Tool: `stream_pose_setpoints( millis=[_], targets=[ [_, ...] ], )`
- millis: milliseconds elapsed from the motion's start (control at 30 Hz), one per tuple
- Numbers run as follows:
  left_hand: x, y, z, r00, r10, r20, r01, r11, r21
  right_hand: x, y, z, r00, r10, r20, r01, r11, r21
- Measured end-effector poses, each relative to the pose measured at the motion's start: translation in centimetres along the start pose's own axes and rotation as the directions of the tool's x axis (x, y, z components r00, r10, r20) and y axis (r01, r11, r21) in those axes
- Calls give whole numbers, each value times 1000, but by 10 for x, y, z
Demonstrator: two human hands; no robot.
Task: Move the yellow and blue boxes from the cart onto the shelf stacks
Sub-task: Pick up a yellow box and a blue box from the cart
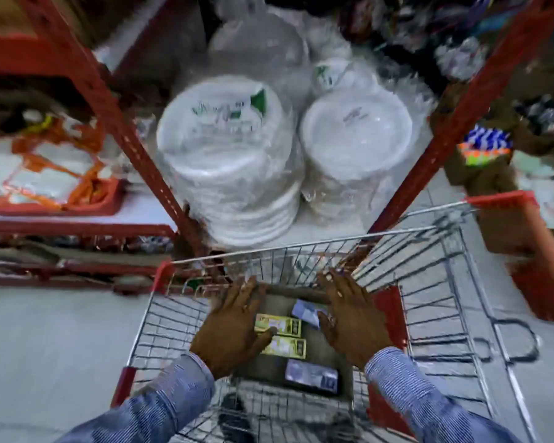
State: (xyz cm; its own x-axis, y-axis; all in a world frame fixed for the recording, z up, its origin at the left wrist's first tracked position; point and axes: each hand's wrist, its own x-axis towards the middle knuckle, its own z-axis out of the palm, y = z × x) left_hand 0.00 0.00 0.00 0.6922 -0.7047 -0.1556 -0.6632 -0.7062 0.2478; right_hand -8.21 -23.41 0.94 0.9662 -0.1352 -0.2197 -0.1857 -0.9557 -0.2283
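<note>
Two yellow boxes (282,326) (290,346) lie side by side on a grey board in the wire cart (429,282). A blue box (311,377) lies nearer to me, and another blue box (306,311) sits farther in. My left hand (234,327) hovers over the left ends of the yellow boxes, fingers spread, thumb near the upper one. My right hand (349,314) is spread above the far blue box and covers part of it. Neither hand visibly grips anything. The frame is blurred.
Red shelf uprights (125,132) (454,116) frame a shelf with wrapped stacks of white disposable plates (224,161) (355,145). A left shelf holds orange-trimmed packs (42,167). Brown cartons (483,161) stand at right. Grey floor lies left of the cart.
</note>
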Motion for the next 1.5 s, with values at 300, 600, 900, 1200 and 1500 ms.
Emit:
stream_pose_setpoints(
  millis=[300,600,900,1200,1500],
  targets=[
    [64,-33,157,922,-3,388,15,999,-30,59,44,134,953,112,282,-80,989,-121],
    [116,-60,222,844,79,530,-29,994,-102,92,63,219,922,144,359,-113,988,-107],
    [131,-66,218,789,155,595,-165,986,-38,97,66,213,935,177,308,-176,984,-30],
    [97,-59,97,879,263,397,-259,964,-65,77,35,82,966,164,198,-171,985,17],
    [35,-33,-141,963,265,52,-268,961,69,29,-26,-137,995,-12,-103,10,1000,-18]
  ],
)
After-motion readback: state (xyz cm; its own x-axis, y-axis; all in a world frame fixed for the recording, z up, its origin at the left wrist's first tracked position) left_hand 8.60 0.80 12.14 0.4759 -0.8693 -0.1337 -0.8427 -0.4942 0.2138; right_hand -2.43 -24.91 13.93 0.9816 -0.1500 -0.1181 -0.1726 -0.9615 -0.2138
